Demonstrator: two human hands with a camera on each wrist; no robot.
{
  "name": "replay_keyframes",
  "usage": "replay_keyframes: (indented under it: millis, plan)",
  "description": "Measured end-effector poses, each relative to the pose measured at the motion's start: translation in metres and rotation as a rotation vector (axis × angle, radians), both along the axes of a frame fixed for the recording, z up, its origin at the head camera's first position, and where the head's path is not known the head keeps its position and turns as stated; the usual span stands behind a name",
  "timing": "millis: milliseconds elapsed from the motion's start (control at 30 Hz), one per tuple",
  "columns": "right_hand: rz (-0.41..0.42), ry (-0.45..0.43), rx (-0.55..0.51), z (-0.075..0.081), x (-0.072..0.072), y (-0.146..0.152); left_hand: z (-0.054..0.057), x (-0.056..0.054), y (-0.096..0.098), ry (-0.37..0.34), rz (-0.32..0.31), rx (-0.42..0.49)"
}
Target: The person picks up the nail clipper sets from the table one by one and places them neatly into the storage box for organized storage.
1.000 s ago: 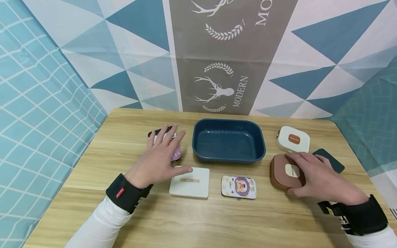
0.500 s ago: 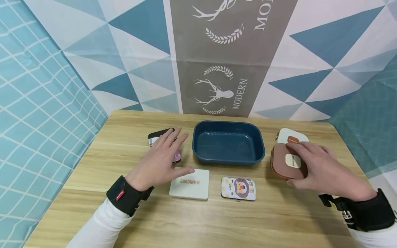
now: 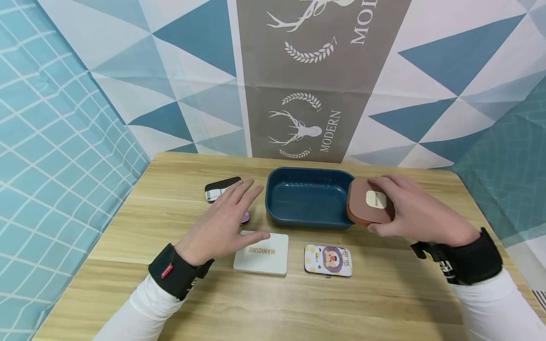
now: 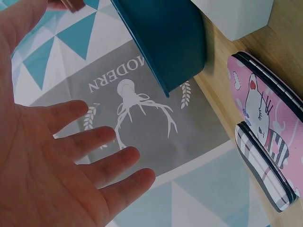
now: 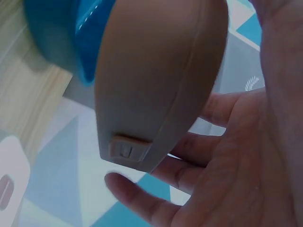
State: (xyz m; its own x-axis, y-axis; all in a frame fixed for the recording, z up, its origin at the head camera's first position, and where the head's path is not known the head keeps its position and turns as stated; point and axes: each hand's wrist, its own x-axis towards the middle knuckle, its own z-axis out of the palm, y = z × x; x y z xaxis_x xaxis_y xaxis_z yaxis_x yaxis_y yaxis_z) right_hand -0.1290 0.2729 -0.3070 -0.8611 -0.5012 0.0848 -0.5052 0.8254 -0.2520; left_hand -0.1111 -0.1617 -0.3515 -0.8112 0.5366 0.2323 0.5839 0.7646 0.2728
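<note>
My right hand (image 3: 420, 210) grips a brown manicure case (image 3: 360, 201), thumb on the near side and fingers over the far side. The case is off the table, over the right rim of the navy blue tray (image 3: 307, 221). In the right wrist view its side and small clasp (image 5: 129, 148) show. My left hand (image 3: 222, 227) hovers with fingers spread, holding nothing. Beneath it lies a pink cat-patterned case (image 4: 265, 109), mostly hidden in the head view, beside a black-and-plaid case (image 3: 216, 190). A white MANICURE case (image 3: 261, 263) lies near the left thumb.
A lion-printed case (image 3: 328, 260) lies in front of the tray on the wooden table (image 3: 298, 308). A white rounded case (image 5: 10, 182) shows in the right wrist view, hidden behind my right hand in the head view. Patterned cloth (image 3: 294, 71) hangs behind the table.
My right hand has lifted the brown case from the table's right side and carried it left and back to the tray's rim. The left hand has barely moved.
</note>
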Motion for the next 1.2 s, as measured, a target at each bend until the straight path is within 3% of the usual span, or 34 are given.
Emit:
replay_keyframes:
  millis: [600, 967, 1200]
  plan:
    - [0.114, -0.047, -0.008, -0.010, -0.053, -0.072, 0.001, 0.004, -0.001, 0.014, 0.000, -0.009]
    - [0.158, -0.100, 0.048, -0.019, -0.075, -0.116, 0.003, 0.006, 0.002, 0.053, -0.035, 0.005]
    - [0.158, -0.155, 0.069, -0.028, -0.082, -0.138, 0.005, 0.008, 0.005, 0.034, -0.031, -0.004]
